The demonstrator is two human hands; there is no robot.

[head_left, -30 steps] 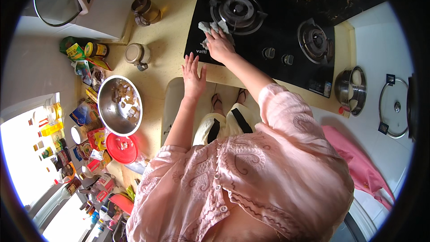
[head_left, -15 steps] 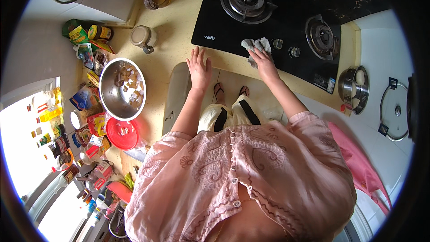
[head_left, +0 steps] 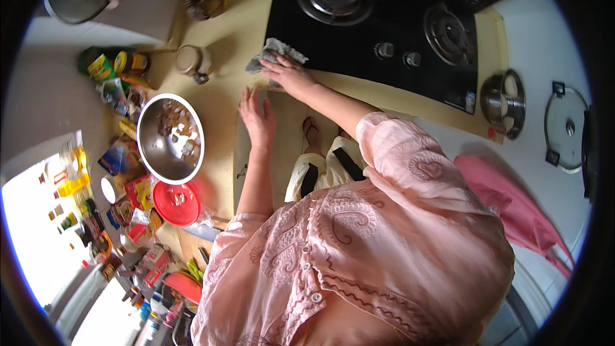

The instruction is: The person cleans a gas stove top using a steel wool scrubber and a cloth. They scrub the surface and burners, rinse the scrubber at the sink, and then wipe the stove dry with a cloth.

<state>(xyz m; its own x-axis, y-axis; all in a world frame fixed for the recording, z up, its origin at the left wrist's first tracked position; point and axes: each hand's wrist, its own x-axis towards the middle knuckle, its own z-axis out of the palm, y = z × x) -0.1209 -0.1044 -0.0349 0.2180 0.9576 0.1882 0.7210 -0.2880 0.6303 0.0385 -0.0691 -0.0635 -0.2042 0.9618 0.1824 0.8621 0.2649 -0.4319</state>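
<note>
My right hand [head_left: 289, 75] presses a crumpled grey cloth [head_left: 274, 53] onto the yellow counter [head_left: 234, 32], at the left front corner of the black two-burner gas hob [head_left: 359, 38]. My left hand [head_left: 257, 117] lies flat and open on the counter's front edge, just below and to the left of the right hand. Its fingers are spread and it holds nothing. My pink patterned sleeves fill the lower middle of the view.
A steel bowl [head_left: 170, 138] with food bits and a red lid [head_left: 176, 204] sit left of my left hand. Jars [head_left: 192, 61], tins and packets crowd the far left. A small steel pot [head_left: 503, 102] and a glass lid [head_left: 567, 128] stand right of the hob.
My right hand has dragged the cloth from the hob's front edge leftward to its left corner and onto the counter. My left hand stays flat on the counter edge.
</note>
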